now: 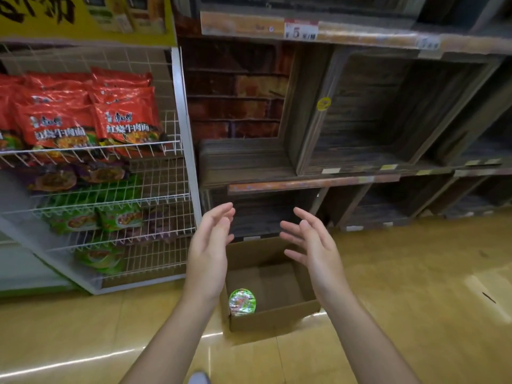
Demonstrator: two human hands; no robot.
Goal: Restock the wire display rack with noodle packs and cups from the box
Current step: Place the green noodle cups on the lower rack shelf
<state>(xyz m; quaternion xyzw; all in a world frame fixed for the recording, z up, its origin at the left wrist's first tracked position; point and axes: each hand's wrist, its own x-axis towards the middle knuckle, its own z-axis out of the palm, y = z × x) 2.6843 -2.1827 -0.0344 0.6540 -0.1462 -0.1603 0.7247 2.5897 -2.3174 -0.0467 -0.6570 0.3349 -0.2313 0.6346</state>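
Observation:
A brown cardboard box (279, 318) stands open on the floor. One noodle cup with a green lid (242, 301) sits in its near left corner. My left hand (209, 250) and my right hand (314, 246) hover above the box, palms facing each other, fingers spread and holding nothing. The white wire display rack (177, 173) stands at the left. Red noodle packs (83, 117) fill its upper shelf, with purple packs (74, 176) below them and green packs (97, 217) on the lower shelves.
Dark wooden crate shelves (374, 120) stand behind the box with orange price strips (304, 29) along their edges. A yellow sign (83, 18) tops the rack. Glossy yellow floor (415, 286) spreads to the right and in front.

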